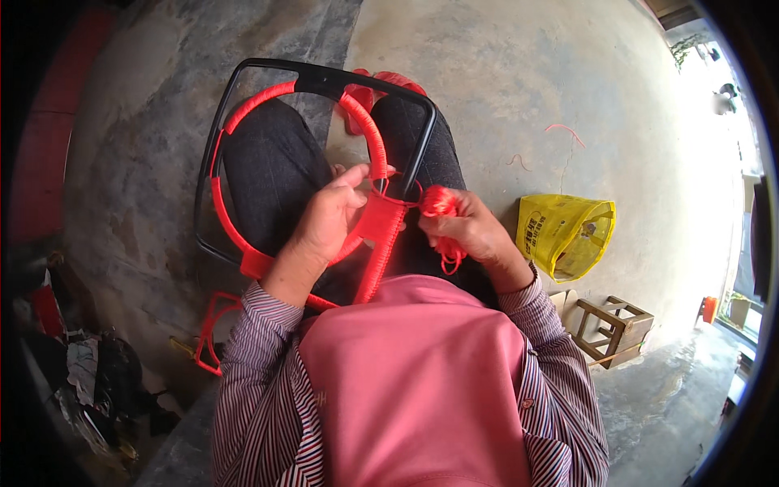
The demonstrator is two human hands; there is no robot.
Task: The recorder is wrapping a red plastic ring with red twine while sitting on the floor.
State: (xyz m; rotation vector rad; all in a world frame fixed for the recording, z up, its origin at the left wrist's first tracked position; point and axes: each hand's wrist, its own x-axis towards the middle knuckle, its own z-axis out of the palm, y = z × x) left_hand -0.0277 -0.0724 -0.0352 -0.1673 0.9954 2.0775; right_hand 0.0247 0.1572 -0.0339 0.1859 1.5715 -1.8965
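Across my lap lies a black frame [418,154] with rounded corners, joined to a ring [231,215] that is largely wrapped in red cord. A red wrapped band [378,260] runs from the joint toward my body. My left hand [331,213] grips the frame beside this joint, its fingers partly behind the red wrapping. In my closed right hand [471,231] is a bundle of red cord [439,201], with loose loops hanging below the fist. A strand of the cord loops around the black bar near the joint.
A yellow bag [560,235] lies on its side on the concrete floor at the right. Below it stands a small wooden stool [610,331]. Red cord scraps [565,134] lie beyond. At the left are a red frame-like piece [213,333] and a dark heap [105,381].
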